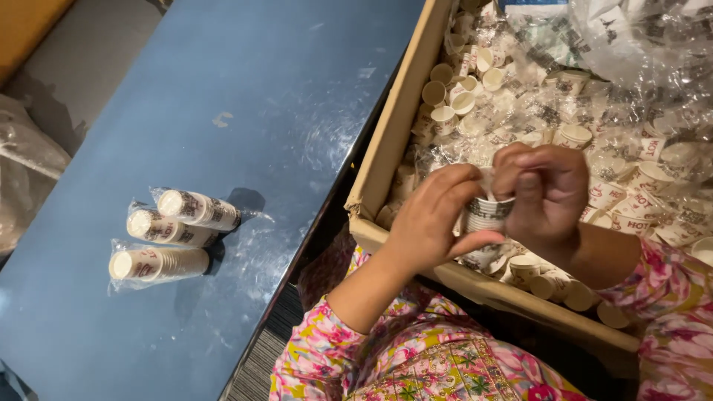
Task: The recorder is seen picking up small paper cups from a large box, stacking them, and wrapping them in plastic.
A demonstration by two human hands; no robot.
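Note:
Over the near edge of a cardboard box (394, 126), my left hand (431, 219) grips a stack of small white paper cups (484, 223) in a clear plastic sleeve. My right hand (542, 193) pinches the top of that sleeve just above the cups. The box is full of loose small paper cups (460, 100) and crumpled clear plastic wrap (631, 67). Three sleeved stacks of cups (174, 230) lie side by side on the blue table (223, 82) to the left.
The box stands against the blue table's right edge, with a dark gap between them. A clear plastic bag (26, 160) sits off the table's left side. My floral sleeves fill the bottom of the view.

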